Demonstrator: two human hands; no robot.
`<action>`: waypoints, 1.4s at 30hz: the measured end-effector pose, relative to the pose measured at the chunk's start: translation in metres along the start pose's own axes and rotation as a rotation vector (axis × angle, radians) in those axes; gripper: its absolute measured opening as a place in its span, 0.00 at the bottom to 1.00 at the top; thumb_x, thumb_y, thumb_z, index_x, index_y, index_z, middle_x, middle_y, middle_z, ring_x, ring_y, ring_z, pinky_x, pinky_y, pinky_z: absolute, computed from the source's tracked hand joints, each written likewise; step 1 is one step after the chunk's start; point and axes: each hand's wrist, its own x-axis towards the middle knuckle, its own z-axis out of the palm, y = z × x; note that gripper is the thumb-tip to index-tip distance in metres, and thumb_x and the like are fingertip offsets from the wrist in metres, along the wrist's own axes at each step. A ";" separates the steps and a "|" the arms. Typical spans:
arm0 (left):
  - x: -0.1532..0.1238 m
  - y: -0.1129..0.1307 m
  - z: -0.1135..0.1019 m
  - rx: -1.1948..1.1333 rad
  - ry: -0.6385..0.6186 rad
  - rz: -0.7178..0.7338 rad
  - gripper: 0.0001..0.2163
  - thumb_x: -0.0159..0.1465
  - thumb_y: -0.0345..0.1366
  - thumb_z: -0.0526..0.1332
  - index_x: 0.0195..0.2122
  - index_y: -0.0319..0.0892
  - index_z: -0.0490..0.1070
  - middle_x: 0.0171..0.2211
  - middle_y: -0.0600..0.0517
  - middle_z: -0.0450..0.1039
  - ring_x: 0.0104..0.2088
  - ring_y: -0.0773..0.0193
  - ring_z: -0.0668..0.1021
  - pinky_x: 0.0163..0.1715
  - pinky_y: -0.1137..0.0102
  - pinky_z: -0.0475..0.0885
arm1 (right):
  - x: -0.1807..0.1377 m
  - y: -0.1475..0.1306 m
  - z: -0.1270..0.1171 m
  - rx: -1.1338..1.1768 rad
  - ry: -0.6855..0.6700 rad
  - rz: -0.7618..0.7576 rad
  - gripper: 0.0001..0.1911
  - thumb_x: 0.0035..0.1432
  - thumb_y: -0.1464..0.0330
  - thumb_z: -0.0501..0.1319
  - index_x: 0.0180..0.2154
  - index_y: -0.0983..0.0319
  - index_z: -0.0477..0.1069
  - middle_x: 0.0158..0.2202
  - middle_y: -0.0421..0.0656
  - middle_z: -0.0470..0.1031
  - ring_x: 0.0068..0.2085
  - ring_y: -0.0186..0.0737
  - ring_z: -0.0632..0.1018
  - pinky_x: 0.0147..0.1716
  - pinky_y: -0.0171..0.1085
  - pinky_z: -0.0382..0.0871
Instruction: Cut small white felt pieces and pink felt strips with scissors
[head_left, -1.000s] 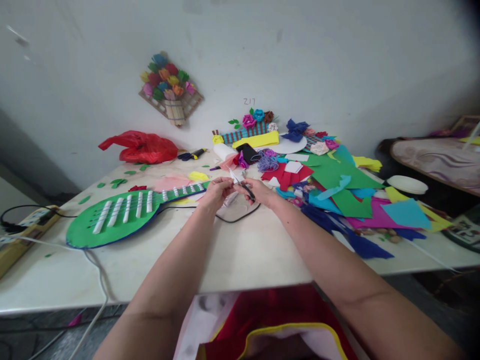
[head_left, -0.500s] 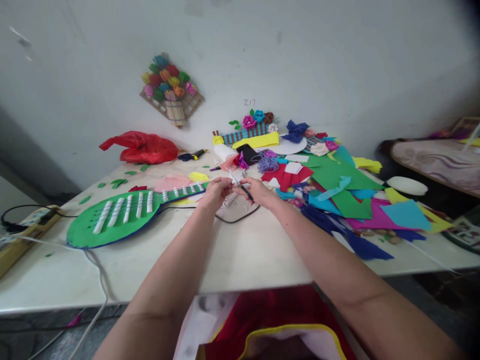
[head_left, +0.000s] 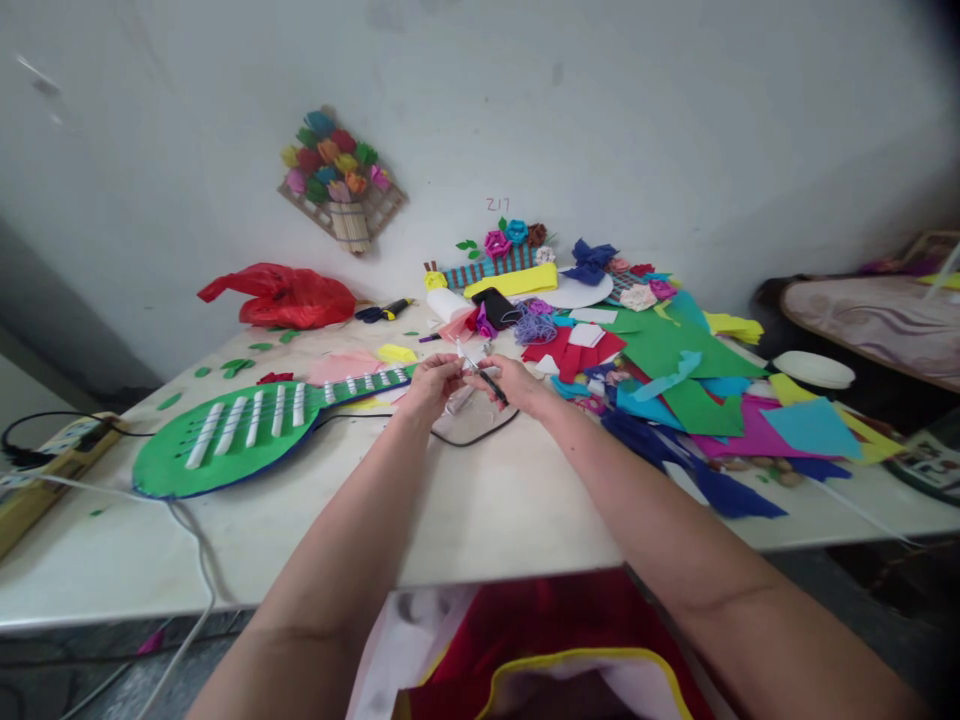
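My right hand (head_left: 519, 382) is closed around a pair of scissors (head_left: 491, 387) with dark handles; the thin silver blades point up and left, away from me. Just beside it, my left hand (head_left: 435, 383) pinches a small white piece, likely paper (head_left: 469, 364), close to the blades. The fingertips of both hands nearly meet, so the piece's shape is mostly hidden. Left of my hands lies a green paper guitar (head_left: 247, 425) with white bars and strings, its neck reaching to my left hand. A black cord (head_left: 472, 441) loops on the table under my hands.
Coloured paper sheets (head_left: 690, 350) and scraps cover the table's right side. Behind my hands are a phone (head_left: 492, 307), purple yarn (head_left: 534, 327) and paper flowers (head_left: 517, 232). At left are a red plastic bag (head_left: 289, 296), a glue gun (head_left: 386, 310) and a power strip (head_left: 67, 450).
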 end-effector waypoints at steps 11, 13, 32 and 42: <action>-0.001 -0.005 0.004 0.002 -0.023 0.004 0.10 0.41 0.26 0.68 0.23 0.36 0.67 0.18 0.54 0.70 0.19 0.69 0.74 0.24 0.73 0.72 | 0.007 0.015 -0.005 -0.014 -0.031 -0.034 0.19 0.47 0.59 0.63 0.40 0.61 0.66 0.16 0.32 0.64 0.14 0.26 0.63 0.12 0.27 0.58; 0.000 -0.004 0.004 0.002 -0.021 0.002 0.10 0.41 0.26 0.68 0.23 0.36 0.67 0.18 0.54 0.70 0.19 0.69 0.74 0.24 0.73 0.72 | 0.008 0.014 -0.003 -0.009 -0.008 -0.031 0.19 0.46 0.59 0.64 0.39 0.61 0.66 0.16 0.31 0.63 0.14 0.26 0.62 0.11 0.27 0.57; 0.001 -0.006 -0.001 -0.010 -0.049 0.043 0.17 0.43 0.26 0.68 0.35 0.37 0.67 0.24 0.55 0.73 0.22 0.70 0.75 0.27 0.72 0.73 | 0.012 0.012 0.001 0.069 0.176 -0.057 0.24 0.38 0.59 0.68 0.38 0.61 0.65 0.18 0.33 0.64 0.16 0.27 0.64 0.12 0.29 0.61; -0.003 -0.003 -0.002 0.061 -0.212 0.074 0.14 0.45 0.33 0.69 0.32 0.36 0.71 0.25 0.55 0.70 0.24 0.71 0.74 0.27 0.73 0.73 | 0.013 0.011 -0.015 0.235 0.261 -0.132 0.26 0.31 0.61 0.68 0.35 0.63 0.66 0.22 0.34 0.67 0.23 0.29 0.67 0.22 0.30 0.61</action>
